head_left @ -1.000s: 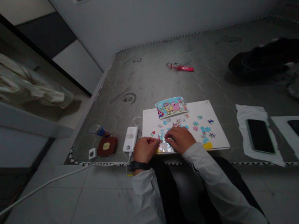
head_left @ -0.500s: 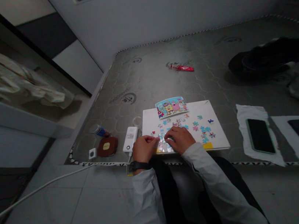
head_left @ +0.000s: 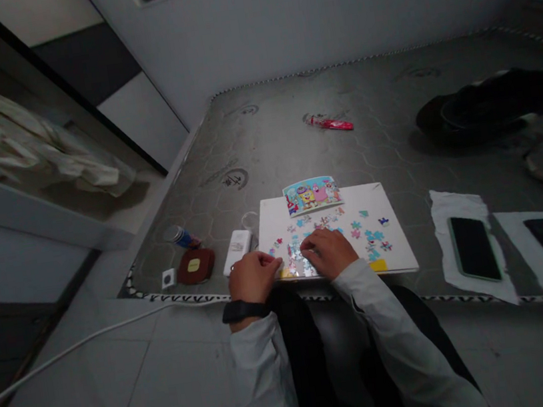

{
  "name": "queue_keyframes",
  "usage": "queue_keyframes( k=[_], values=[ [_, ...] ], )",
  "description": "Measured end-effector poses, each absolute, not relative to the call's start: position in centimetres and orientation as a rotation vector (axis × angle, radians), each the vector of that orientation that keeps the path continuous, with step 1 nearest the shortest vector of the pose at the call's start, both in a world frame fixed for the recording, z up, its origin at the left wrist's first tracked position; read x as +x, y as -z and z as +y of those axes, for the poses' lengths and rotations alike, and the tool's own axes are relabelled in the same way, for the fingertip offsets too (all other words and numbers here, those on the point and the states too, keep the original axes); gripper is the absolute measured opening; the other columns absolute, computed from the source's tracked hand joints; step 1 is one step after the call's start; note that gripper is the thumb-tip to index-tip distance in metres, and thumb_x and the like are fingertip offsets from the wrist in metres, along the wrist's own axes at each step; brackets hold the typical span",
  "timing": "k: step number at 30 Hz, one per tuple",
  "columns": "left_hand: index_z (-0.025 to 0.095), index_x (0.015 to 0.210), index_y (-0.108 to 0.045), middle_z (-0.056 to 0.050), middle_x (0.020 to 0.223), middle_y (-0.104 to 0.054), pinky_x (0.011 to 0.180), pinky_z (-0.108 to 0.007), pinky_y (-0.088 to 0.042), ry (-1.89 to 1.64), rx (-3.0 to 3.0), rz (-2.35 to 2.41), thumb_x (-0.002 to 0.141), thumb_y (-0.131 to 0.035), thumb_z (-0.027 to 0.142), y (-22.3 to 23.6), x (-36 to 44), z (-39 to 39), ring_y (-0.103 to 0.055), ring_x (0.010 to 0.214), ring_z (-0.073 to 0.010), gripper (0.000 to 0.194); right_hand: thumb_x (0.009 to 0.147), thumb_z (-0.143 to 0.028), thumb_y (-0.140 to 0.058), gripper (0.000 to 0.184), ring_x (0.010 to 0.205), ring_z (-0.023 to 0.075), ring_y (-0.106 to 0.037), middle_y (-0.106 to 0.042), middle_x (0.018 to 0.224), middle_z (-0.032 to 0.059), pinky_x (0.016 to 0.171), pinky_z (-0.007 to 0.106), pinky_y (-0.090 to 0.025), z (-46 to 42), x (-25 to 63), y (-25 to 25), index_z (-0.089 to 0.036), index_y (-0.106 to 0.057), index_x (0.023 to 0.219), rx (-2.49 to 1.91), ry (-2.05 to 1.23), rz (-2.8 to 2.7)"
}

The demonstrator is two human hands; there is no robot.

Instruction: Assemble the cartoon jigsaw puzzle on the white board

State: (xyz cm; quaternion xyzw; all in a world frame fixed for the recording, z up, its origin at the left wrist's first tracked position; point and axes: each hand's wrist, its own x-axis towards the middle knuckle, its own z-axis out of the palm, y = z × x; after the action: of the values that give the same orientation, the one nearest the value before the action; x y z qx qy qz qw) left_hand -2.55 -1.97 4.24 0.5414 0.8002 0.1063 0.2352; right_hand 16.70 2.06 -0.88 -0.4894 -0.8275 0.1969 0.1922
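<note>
On a white board [head_left: 399,246] lie several loose jigsaw pieces [head_left: 355,226] in blue, pink and dark colours. A partly joined strip of jigsaw pieces [head_left: 295,254] sits near the front edge, between my hands. My right hand [head_left: 329,252] is bent over this strip, its fingers drawn together at the pieces; what they grip is covered. At the board's front left corner is my left hand [head_left: 254,276], thumb and index close together; anything between them is too small to make out. A cartoon picture card [head_left: 313,195] lies at the board's far edge.
Left of the board are a white power bank [head_left: 237,248] with a cable, a brown case [head_left: 196,266], a small white cube [head_left: 168,278] and a blue can-like item [head_left: 184,237]. Two phones [head_left: 474,248] lie on white cloths at right. Farther back are a red packet [head_left: 331,123] and a black bag [head_left: 485,107].
My left hand has moved left and slightly toward me, away from the joined strip, uncovering pieces on the board's left side. My right hand has stayed nearly in place.
</note>
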Motion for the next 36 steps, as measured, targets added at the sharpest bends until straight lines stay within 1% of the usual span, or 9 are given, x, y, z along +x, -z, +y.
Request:
queue_keyframes(
  k=[3, 9, 14, 21, 28, 32, 36],
  values=[
    [0.022, 0.074, -0.075, -0.007, 0.079, -0.075, 0.066, -0.029, -0.041, -0.201, 1.539, 2.169, 0.072, -0.072, 0.042, -4.7, -2.1, -2.4, -0.066, 0.078, -0.0224, 0.02, 0.088, -0.025, -0.062, 0.007, 0.095, 0.0191, -0.059, -0.069, 0.092, 0.0033, 0.083, 0.032, -0.037, 2.1, 16.9, 0.7, -0.022, -0.068, 0.091, -1.382, -0.545, -2.312],
    [0.022, 0.069, -0.074, -0.008, 0.074, -0.073, 0.067, -0.031, -0.043, -0.199, 1.54, 2.19, 0.067, -0.076, 0.044, -4.2, -0.7, -2.2, -0.066, 0.077, -0.0249, 0.022, 0.088, -0.025, -0.061, 0.007, 0.092, 0.0194, -0.059, -0.069, 0.09, 0.0034, 0.079, 0.031, -0.036, 2.2, 17.2, 0.5, -0.022, -0.068, 0.089, -1.408, -0.536, -2.306],
    [0.022, 0.07, -0.074, -0.011, 0.074, -0.073, 0.068, -0.033, -0.044, -0.137, 1.51, 2.24, 0.068, -0.074, 0.043, -4.0, 0.1, -1.9, -0.067, 0.08, -0.028, 0.021, 0.089, -0.025, -0.06, 0.009, 0.091, 0.0198, -0.06, -0.069, 0.09, 0.0032, 0.079, 0.032, -0.035, 2.3, 17.1, 0.7, -0.021, -0.068, 0.09, -1.397, -0.53, -2.315],
    [0.02, 0.071, -0.075, -0.012, 0.076, -0.073, 0.072, -0.035, -0.046, -0.138, 1.512, 2.241, 0.068, -0.074, 0.04, -4.2, 0.5, -1.8, -0.068, 0.082, -0.0293, 0.02, 0.089, -0.025, -0.06, 0.009, 0.089, 0.0199, -0.06, -0.07, 0.089, 0.0028, 0.077, 0.032, -0.034, 2.1, 16.9, 0.5, -0.021, -0.068, 0.09, -1.405, -0.536, -2.337],
    [0.021, 0.069, -0.076, -0.009, 0.074, -0.074, 0.07, -0.031, -0.046, -0.065, 1.502, 2.223, 0.068, -0.074, 0.037, -4.4, 0.9, -1.6, -0.068, 0.08, -0.0254, 0.016, 0.09, -0.027, -0.06, 0.01, 0.09, 0.0189, -0.06, -0.069, 0.09, 0.0019, 0.078, 0.031, -0.033, 2.1, 16.8, 0.6, -0.022, -0.069, 0.091, -1.425, -0.557, -2.359],
    [0.022, 0.07, -0.076, -0.007, 0.074, -0.074, 0.068, -0.029, -0.044, -0.063, 1.494, 2.213, 0.069, -0.073, 0.04, -4.5, 0.8, -1.7, -0.069, 0.08, -0.0231, 0.018, 0.09, -0.026, -0.059, 0.01, 0.091, 0.0183, -0.059, -0.069, 0.091, 0.002, 0.078, 0.031, -0.032, 2.1, 16.8, 0.7, -0.022, -0.068, 0.092, -1.422, -0.559, -2.362],
    [0.023, 0.072, -0.076, -0.005, 0.075, -0.075, 0.068, -0.029, -0.043, -0.103, 1.495, 2.197, 0.071, -0.072, 0.043, -4.4, 0.5, -1.8, -0.068, 0.08, -0.0219, 0.02, 0.09, -0.027, -0.06, 0.01, 0.091, 0.0184, -0.059, -0.069, 0.09, 0.0018, 0.078, 0.032, -0.032, 2.1, 16.8, 0.9, -0.022, -0.068, 0.091, -1.415, -0.561, -2.356]
  ],
)
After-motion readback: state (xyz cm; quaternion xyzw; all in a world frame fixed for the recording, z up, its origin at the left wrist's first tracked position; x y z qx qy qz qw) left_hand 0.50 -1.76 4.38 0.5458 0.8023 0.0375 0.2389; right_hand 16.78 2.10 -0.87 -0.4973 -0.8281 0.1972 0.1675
